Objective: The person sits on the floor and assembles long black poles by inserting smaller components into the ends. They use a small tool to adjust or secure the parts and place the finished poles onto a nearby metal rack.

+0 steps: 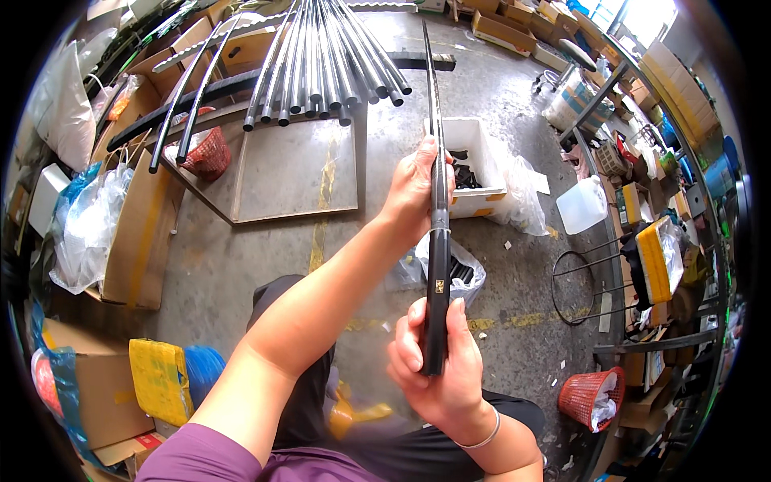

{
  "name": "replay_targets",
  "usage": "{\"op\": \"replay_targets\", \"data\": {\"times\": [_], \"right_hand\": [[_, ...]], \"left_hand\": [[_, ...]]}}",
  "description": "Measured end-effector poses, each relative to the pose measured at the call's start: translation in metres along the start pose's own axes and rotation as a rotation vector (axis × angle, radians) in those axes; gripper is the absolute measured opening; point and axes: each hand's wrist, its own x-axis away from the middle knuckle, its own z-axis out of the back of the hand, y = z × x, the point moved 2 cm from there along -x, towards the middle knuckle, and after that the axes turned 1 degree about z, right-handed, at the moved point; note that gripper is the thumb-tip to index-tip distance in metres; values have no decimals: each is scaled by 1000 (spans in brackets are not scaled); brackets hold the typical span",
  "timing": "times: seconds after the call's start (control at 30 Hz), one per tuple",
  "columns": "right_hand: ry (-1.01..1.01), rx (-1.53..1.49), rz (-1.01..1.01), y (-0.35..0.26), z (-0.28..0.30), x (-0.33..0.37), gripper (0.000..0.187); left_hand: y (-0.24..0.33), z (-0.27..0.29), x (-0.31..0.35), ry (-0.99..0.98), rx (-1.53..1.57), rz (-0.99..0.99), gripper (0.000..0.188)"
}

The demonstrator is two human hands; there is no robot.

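A long dark fishing rod (439, 253) points away from me, nearly upright in the picture. It has a thick black butt section with a small gold mark and a thinner, shiny section beyond it. My left hand (416, 185) is closed around that thinner part, thumb along the rod. Nearer to me, my right hand (438, 353) grips the butt between thumb and fingers. Beyond the left hand stands a white box (484, 201) with small black parts inside. A clear plastic bag (475, 283) with black pieces lies beside the butt.
Several dark shiny rods (313, 76) rest fanned out on a rack (241, 88) ahead. Cardboard boxes (144, 249) and bags line the left. A wire-framed stool (654, 261), a white jug (581, 206) and a red basket (586, 398) stand at right beside loaded shelves.
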Motion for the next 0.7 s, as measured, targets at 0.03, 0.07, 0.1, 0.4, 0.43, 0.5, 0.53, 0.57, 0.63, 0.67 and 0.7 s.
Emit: {"op": "replay_targets", "data": {"times": [0.03,0.07,0.1,0.4,0.43,0.5,0.53,0.57,0.63,0.67,0.7], "right_hand": [[-6,5,2,0,0,0,46],[-12,10,5,1,0,-1,46],[-14,6,6,1,1,-1,46],[-8,96,-2,-1,-2,-1,44],[-6,104,0,-1,-2,-1,44],[-4,109,2,-1,-2,-1,44],[-3,107,1,-1,-2,-1,44],[-2,104,0,-1,-2,-1,44],[-19,54,4,-1,1,-2,45],[-27,29,6,-1,2,-2,45],[-25,53,2,-1,1,-2,45]], "left_hand": [[0,1,0,3,-3,-8,42],[0,1,0,3,5,-8,42],[0,0,1,5,14,-9,42],[-3,1,-2,23,48,12,40],[-2,1,-2,28,52,14,39],[-2,-1,-3,40,81,23,38],[-2,-1,-3,46,96,29,37],[-2,-1,-3,46,96,29,36],[-2,-1,-3,44,99,30,35],[-2,-2,-3,38,98,25,35],[-1,-1,-3,34,95,20,35]]}}
